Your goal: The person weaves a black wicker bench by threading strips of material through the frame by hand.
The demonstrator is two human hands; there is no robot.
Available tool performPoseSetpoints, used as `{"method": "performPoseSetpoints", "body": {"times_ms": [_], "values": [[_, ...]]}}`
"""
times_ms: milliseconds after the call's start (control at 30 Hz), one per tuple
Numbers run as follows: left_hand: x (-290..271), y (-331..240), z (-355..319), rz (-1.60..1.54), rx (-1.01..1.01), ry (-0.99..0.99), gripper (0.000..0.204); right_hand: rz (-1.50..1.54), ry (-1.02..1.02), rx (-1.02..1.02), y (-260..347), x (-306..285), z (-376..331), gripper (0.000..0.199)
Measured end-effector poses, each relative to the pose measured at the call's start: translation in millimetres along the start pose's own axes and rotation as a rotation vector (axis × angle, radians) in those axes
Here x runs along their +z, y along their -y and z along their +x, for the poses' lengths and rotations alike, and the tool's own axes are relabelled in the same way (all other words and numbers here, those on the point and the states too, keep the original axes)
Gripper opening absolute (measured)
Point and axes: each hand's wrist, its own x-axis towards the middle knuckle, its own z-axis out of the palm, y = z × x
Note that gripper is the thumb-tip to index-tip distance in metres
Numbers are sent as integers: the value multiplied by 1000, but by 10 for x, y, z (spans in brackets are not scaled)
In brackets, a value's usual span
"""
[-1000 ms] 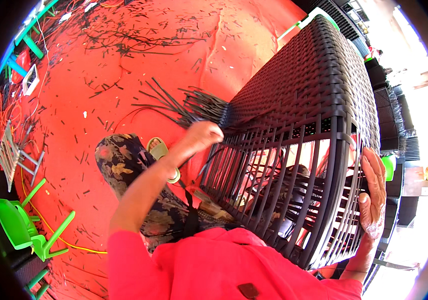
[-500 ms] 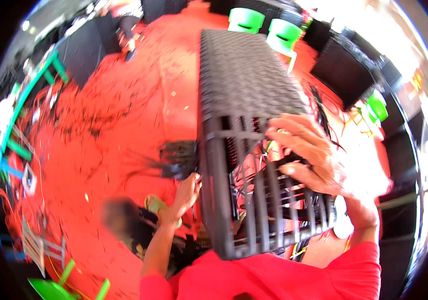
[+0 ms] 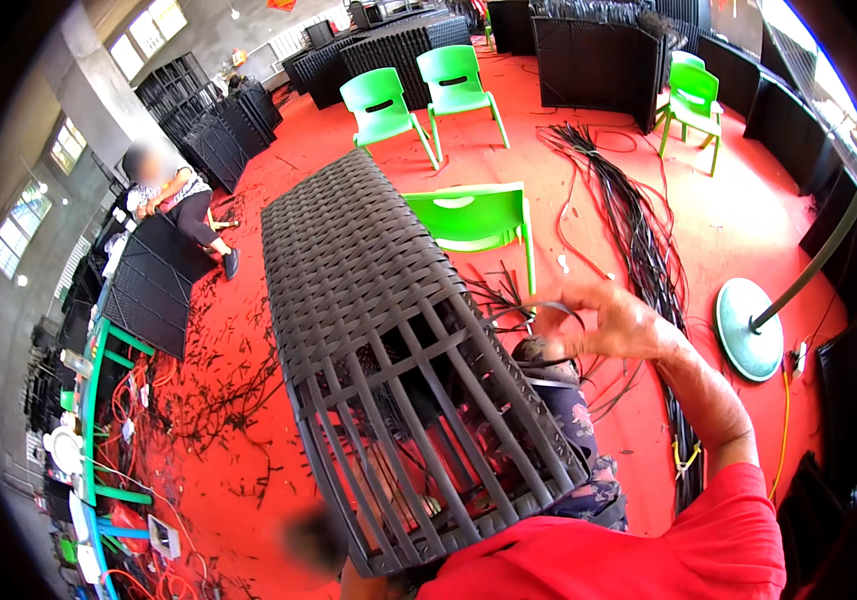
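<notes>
A black wicker frame (image 3: 358, 260) leans across my lap, tightly woven on its far part. Its near part shows bare, spaced slats (image 3: 428, 430) with gaps between them. My right hand (image 3: 608, 320) is raised beside its right side, fingers curled with a thin black strip (image 3: 576, 312) looping through them. Through the slats, skin of my left arm or hand (image 3: 378, 470) shows inside or beneath the frame; its fingers are hidden. Loose strip ends (image 3: 498, 285) stick out at the frame's right edge.
Just beyond the frame stands a green chair (image 3: 473, 220); more green chairs (image 3: 453, 85) are farther back. A bundle of black strips (image 3: 638, 240) lies on the red floor. At right is a stand with a round base (image 3: 748, 330). A seated person (image 3: 173, 190) is far left.
My view has swung, and the frame now slants to the left. My right hand has come off the slats to its right side. My left hand, seen before at its left edge, is now mostly hidden.
</notes>
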Motion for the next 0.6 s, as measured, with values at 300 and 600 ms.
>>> {"method": "performPoseSetpoints", "body": {"times_ms": [300,600], "values": [[-201,880,116,246,-250,37,11,-328,-404,-167,-382,-42,253,17],[-546,1300,790,687,-251,101,11,82,-297,-251,-354,70,585,13]]}}
